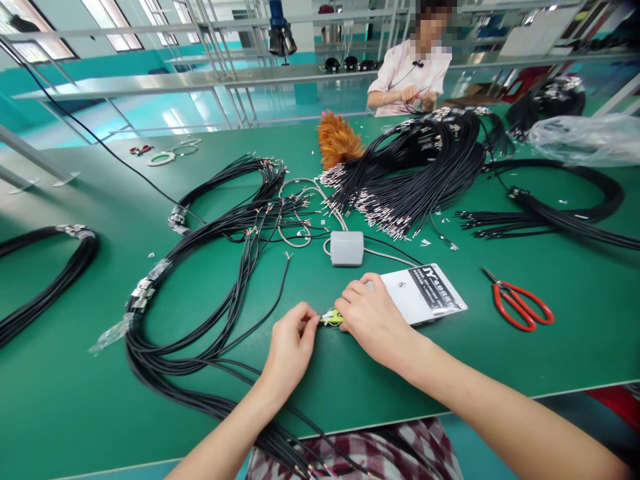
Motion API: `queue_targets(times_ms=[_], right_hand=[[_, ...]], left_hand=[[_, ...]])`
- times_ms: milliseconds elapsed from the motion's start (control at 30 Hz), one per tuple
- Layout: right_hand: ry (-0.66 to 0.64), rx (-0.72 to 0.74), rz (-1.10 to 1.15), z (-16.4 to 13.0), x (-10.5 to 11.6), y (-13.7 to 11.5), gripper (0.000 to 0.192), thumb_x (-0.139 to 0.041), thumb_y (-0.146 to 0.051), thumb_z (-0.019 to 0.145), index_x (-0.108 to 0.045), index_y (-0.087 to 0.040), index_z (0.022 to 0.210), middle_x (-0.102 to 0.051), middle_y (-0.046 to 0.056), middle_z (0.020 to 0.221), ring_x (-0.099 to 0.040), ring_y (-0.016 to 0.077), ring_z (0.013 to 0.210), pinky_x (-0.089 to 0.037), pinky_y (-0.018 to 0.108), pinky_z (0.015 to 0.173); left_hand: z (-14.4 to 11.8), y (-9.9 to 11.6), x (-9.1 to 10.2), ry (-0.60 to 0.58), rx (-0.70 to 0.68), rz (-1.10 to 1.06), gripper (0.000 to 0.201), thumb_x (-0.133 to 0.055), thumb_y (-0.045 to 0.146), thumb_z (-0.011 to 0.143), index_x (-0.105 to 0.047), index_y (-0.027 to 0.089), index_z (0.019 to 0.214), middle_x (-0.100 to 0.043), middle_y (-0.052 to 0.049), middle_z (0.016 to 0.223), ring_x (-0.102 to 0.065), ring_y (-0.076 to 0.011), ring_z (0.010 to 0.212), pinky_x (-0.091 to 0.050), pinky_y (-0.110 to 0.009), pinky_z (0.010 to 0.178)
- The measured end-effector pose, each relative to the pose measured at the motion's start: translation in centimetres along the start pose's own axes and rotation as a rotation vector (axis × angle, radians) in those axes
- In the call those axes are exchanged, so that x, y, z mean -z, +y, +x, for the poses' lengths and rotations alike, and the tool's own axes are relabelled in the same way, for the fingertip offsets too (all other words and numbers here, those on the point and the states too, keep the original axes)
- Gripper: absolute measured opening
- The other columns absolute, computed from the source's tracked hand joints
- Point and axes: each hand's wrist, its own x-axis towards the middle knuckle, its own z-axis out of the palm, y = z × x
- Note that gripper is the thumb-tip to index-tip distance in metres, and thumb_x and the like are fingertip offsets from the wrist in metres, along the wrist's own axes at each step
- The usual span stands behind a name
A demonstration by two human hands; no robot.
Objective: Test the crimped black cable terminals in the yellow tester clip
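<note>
Small yellow connector (332, 318): being pinched between left hand (291, 347) and right hand (373, 319), both closing on it, low over the green table (575, 347). Adjoining: white device (423, 293), grey pedal (347, 248), black cable bundle (200, 280), red scissors (523, 305).

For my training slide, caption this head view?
Both hands, left hand and right hand, pinch a small yellow connector amid black cable bundles.

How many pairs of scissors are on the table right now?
2. Large red scissors lie right of the white card; a small red pair lies far left by the tape rings. Cable bundles may hide others.
</note>
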Motion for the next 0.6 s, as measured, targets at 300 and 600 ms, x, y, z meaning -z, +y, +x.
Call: queue_targets(times_ms=[300, 600], right_hand=[[0.539, -0.194, 0.195, -8.0, 0.6, 1.7, 0.014, -0.059, -0.014, 0.092, -0.063, -0.019, 0.103, -0.073, 0.005, 0.112, -0.060, 0.0211, 0.113, -0.038, 0.039, 0.095], [0.711, -0.322, 0.193, -10.4, -2.9, 0.2, 0.012, -0.063, -0.017, 0.090, -0.062, -0.024, 0.081, -0.078, -0.003, 0.102, -0.065, 0.0229, 0.106, -0.034, 0.042, 0.096]], left_hand=[[-0.1, 0.0, 0.2, -0.017, 0.019, -0.036, 0.017, -0.052, 0.027, 0.086, -0.054, 0.020, 0.071, -0.049, 0.004, 0.062, -0.045, -0.0124, 0.054, -0.030, -0.023, 0.049], [0.0, -0.6, 0.7, -0.004, 0.024, -0.057, 0.016, -0.055, 0.027, 0.083, -0.056, 0.019, 0.070, -0.051, 0.004, 0.062, -0.046, -0.0115, 0.054, -0.031, -0.022, 0.050]])
